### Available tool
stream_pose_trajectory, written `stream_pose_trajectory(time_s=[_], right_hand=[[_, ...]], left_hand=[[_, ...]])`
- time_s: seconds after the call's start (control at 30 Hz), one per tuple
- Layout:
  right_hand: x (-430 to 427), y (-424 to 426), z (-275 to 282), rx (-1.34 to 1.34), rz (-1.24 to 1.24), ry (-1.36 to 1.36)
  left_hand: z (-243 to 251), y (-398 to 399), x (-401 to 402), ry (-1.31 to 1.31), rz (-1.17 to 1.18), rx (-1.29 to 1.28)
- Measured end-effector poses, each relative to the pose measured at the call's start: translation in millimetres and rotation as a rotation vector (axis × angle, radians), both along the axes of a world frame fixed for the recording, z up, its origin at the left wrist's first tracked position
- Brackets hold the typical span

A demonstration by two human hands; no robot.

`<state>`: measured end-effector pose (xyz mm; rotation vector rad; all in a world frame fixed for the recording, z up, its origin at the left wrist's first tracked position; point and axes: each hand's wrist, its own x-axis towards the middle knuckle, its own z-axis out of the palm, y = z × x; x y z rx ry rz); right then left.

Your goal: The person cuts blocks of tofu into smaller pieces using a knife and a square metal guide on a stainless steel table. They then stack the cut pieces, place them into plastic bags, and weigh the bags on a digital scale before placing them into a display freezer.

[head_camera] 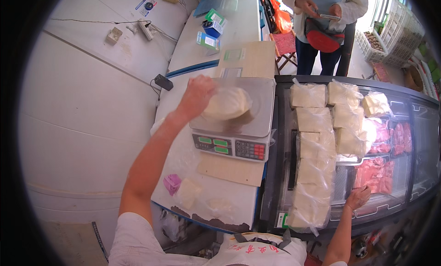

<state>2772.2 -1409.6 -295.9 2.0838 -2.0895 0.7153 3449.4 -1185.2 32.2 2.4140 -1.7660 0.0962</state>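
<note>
My left hand (200,92) is blurred, its fingers curled at the upper left of a clear plastic bag of pale food (227,104). The bag is over the steel pan of an electronic price scale (263,93), with a dark reflection below it. Over on the right, my right hand (358,197) is at the near part of a glass-topped display case (339,183), beside packs of pink meat (373,176). Its fingers partly hide what they touch. Bagged pale blocks, like tofu (313,169), lie in rows on the case between my hands.
A person (324,21) stands beyond the case, holding a phone (329,17). Printed-code stands (208,41) are on the far white table (237,28). A purple cloth or bag (172,184) and small plastic bags (188,193) lie at the near table edge. A black adapter (163,82) is left of the scale.
</note>
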Motion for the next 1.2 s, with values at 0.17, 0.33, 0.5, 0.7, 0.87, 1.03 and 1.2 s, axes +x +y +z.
stream_pose_trajectory(time_s=[0.17,0.33,0.5,0.7,0.87,1.03,1.2], right_hand=[[11.1,0.5,8.7,0.062,-0.008,0.033],[2.1,-3.0,-6.9,0.003,0.017,0.061],[3.8,-1.8,-11.9,-0.006,0.016,0.080],[5.5,-2.3,-1.8,0.077,0.006,0.043],[10.1,-2.4,3.8,0.039,0.053,0.142],[-3.0,0.7,-3.7,0.039,0.046,0.213],[-0.4,-10.4,-12.7,0.037,0.040,0.204]], left_hand=[[26.3,-76.5,51.6,0.197,0.026,-0.156],[-20.3,-166.1,113.6,0.068,0.026,-0.086],[-115.2,-231.2,162.8,-0.184,0.064,-0.029],[-140.4,-246.8,199.7,-0.173,0.160,-0.005],[-73.9,-187.3,144.9,-0.161,-0.037,-0.249],[-0.2,-34.0,-30.7,0.265,0.058,-0.276],[-48.8,203.2,-154.3,0.568,0.503,-0.035]])
